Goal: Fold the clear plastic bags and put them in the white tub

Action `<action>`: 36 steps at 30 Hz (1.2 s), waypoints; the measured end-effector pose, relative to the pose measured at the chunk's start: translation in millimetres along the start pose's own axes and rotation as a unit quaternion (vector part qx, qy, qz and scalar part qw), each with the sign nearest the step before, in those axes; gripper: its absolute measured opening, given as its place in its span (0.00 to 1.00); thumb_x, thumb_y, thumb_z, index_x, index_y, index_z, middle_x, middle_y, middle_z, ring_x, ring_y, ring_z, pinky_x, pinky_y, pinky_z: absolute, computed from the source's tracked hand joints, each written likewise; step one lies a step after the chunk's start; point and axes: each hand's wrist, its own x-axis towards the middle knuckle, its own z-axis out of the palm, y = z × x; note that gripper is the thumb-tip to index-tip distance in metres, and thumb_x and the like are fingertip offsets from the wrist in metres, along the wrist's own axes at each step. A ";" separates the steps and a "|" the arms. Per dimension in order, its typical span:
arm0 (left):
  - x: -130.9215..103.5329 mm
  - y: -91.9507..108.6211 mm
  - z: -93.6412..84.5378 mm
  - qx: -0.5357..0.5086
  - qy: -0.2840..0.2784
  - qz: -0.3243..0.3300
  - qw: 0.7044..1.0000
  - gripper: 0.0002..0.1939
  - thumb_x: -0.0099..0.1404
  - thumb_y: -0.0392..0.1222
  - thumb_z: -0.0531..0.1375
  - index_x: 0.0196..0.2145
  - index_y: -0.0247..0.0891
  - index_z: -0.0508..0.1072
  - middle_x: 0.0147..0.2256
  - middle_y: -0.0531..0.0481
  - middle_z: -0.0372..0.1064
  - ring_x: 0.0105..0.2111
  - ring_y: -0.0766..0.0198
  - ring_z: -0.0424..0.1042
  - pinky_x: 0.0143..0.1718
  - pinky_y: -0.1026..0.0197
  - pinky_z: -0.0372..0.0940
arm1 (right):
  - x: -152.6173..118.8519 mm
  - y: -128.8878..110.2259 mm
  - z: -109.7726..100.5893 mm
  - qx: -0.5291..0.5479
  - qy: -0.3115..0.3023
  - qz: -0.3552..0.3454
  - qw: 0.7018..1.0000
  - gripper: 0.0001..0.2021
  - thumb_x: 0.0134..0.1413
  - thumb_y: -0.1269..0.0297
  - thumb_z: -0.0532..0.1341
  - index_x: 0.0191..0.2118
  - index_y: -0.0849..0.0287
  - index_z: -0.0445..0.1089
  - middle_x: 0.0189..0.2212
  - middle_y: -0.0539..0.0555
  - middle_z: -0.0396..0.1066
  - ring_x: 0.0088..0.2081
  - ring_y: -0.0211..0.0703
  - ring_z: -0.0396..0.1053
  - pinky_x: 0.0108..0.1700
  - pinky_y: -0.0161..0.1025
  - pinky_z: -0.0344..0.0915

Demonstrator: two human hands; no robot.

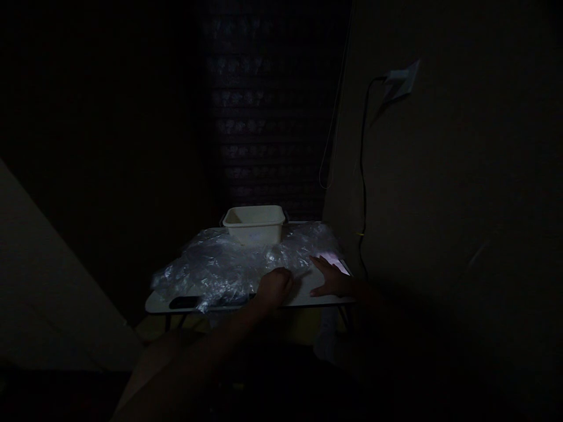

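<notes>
In dim light, clear crinkled plastic (211,266) covers much of a small white table (308,290). My left hand (275,287) is closed at the near edge of the plastic; whatever its curled fingers hold is too dark to make out. To its right, my right hand (329,278) has its fingers spread over the tabletop, holding nothing. A lit, pale patch (336,262) shows just behind my right hand at the table's right edge. Toward the back of the table, a white rectangular tub (257,233) stands upright on the plastic.
A dark slot (185,302) lies along the table's near edge. On the right wall, a plug sits in a socket (402,82), and its black cable (362,164) hangs down beside the table. Dark blinds (264,123) with a thin cord are behind the table.
</notes>
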 end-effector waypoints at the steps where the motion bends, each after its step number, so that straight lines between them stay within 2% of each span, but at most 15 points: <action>1: 3.7 -2.5 -2.8 -0.059 0.016 -0.024 0.998 0.13 0.55 0.39 0.43 0.24 0.33 0.65 0.24 0.47 0.63 0.26 0.65 0.63 0.27 0.64 0.56 | 1.0 0.6 -1.5 0.050 0.022 -0.007 0.999 0.45 0.25 0.51 0.58 0.52 0.61 0.38 0.52 0.59 0.38 0.52 0.48 0.33 0.49 0.48 0.36; 3: 11.1 -7.2 -8.4 -0.207 0.036 -0.075 0.975 0.14 0.54 0.40 0.43 0.21 0.32 0.64 0.21 0.50 0.61 0.23 0.67 0.62 0.26 0.65 0.57 | 3.9 0.0 -2.8 0.167 0.066 -0.012 0.984 0.39 0.28 0.52 0.58 0.50 0.62 0.45 0.50 0.60 0.45 0.50 0.46 0.43 0.48 0.43 0.43; 4: 14.4 -9.0 -11.1 -0.288 0.037 -0.104 0.951 0.14 0.54 0.41 0.44 0.20 0.32 0.64 0.20 0.51 0.60 0.22 0.68 0.62 0.25 0.65 0.57 | 5.5 -1.4 -2.9 0.229 0.080 -0.009 0.970 0.36 0.30 0.53 0.57 0.49 0.61 0.48 0.48 0.60 0.49 0.48 0.45 0.48 0.47 0.42 0.46; 6: 18.9 -10.8 -16.3 -0.434 0.023 -0.163 0.886 0.12 0.52 0.42 0.46 0.22 0.32 0.63 0.19 0.52 0.59 0.20 0.70 0.61 0.22 0.66 0.58 | 8.4 -6.8 -2.8 0.336 0.093 0.002 0.937 0.30 0.32 0.54 0.56 0.46 0.61 0.53 0.43 0.58 0.57 0.44 0.44 0.55 0.44 0.41 0.51; 8: 20.4 -10.7 -20.0 -0.523 -0.010 -0.198 0.829 0.11 0.49 0.44 0.49 0.23 0.32 0.63 0.18 0.54 0.58 0.18 0.71 0.60 0.20 0.66 0.58 | 10.2 -14.7 -3.3 0.409 0.094 0.018 0.907 0.26 0.33 0.56 0.57 0.43 0.60 0.57 0.39 0.56 0.61 0.41 0.42 0.58 0.41 0.40 0.54; 10: 19.6 -9.3 -21.5 -0.551 -0.044 -0.206 0.807 0.11 0.46 0.44 0.52 0.22 0.32 0.64 0.17 0.56 0.57 0.16 0.73 0.58 0.19 0.67 0.57 | 11.1 -23.3 -4.3 0.449 0.089 0.033 0.889 0.23 0.32 0.58 0.58 0.40 0.59 0.60 0.36 0.55 0.63 0.38 0.40 0.60 0.38 0.38 0.56; 12: 17.6 -7.8 -21.3 -0.551 -0.067 -0.199 0.807 0.11 0.44 0.44 0.54 0.20 0.32 0.64 0.15 0.57 0.56 0.15 0.74 0.57 0.17 0.69 0.56 | 11.9 -30.1 -4.9 0.464 0.067 0.032 0.883 0.20 0.30 0.58 0.59 0.35 0.60 0.63 0.30 0.53 0.65 0.33 0.40 0.62 0.33 0.36 0.58; 14: 15.6 -6.9 -20.5 -0.549 -0.088 -0.190 0.809 0.10 0.43 0.44 0.55 0.19 0.32 0.64 0.14 0.57 0.56 0.15 0.74 0.57 0.17 0.69 0.56 | 13.1 -33.7 -4.2 0.461 0.041 0.016 0.886 0.16 0.28 0.60 0.60 0.29 0.62 0.65 0.24 0.51 0.66 0.27 0.37 0.63 0.28 0.34 0.57; 16: 14.2 -7.1 -20.1 -0.545 -0.104 -0.180 0.813 0.11 0.43 0.44 0.55 0.19 0.31 0.64 0.15 0.56 0.57 0.15 0.74 0.58 0.18 0.69 0.57 | 14.7 -33.9 -2.4 0.449 0.039 0.013 0.893 0.12 0.27 0.61 0.60 0.24 0.64 0.65 0.18 0.48 0.63 0.22 0.34 0.61 0.24 0.32 0.55; 20: 14.3 -9.9 -19.8 -0.521 -0.065 -0.181 0.832 0.10 0.43 0.44 0.56 0.19 0.32 0.63 0.14 0.57 0.56 0.14 0.74 0.58 0.18 0.69 0.57 | 17.0 -29.8 0.1 0.429 0.081 0.036 0.899 0.10 0.29 0.62 0.59 0.18 0.64 0.63 0.13 0.45 0.58 0.17 0.29 0.55 0.19 0.30 0.50; 23: 15.8 -12.7 -17.7 -0.500 -0.030 -0.175 0.848 0.10 0.45 0.43 0.54 0.16 0.32 0.62 0.11 0.58 0.54 0.13 0.75 0.57 0.16 0.70 0.55 | 16.1 -29.5 -2.0 0.407 0.089 0.049 0.908 0.09 0.29 0.62 0.59 0.19 0.64 0.62 0.12 0.44 0.56 0.16 0.29 0.54 0.18 0.30 0.49; 28: 16.5 -15.9 -11.6 -0.467 -0.060 -0.120 0.874 0.11 0.47 0.43 0.52 0.15 0.32 0.61 0.11 0.57 0.55 0.12 0.75 0.56 0.15 0.71 0.53 | 13.1 -34.9 -7.5 0.346 0.067 0.014 0.936 0.13 0.29 0.65 0.59 0.28 0.63 0.65 0.20 0.48 0.63 0.22 0.32 0.58 0.23 0.31 0.53; 32: 16.8 -15.4 -9.4 -0.461 -0.050 -0.121 0.878 0.09 0.46 0.42 0.53 0.17 0.32 0.63 0.12 0.57 0.55 0.13 0.75 0.57 0.15 0.70 0.53 | 14.8 -35.6 -7.3 0.285 0.064 -0.005 0.956 0.09 0.30 0.65 0.58 0.23 0.64 0.66 0.18 0.48 0.63 0.22 0.33 0.58 0.24 0.31 0.53; 36: 17.5 -13.6 -8.5 -0.473 -0.031 -0.150 0.867 0.08 0.41 0.40 0.56 0.18 0.33 0.62 0.13 0.59 0.55 0.13 0.75 0.57 0.15 0.70 0.55 | 18.0 -35.1 -6.6 0.274 0.095 0.010 0.957 0.07 0.30 0.65 0.57 0.19 0.64 0.66 0.15 0.47 0.62 0.21 0.33 0.58 0.23 0.31 0.53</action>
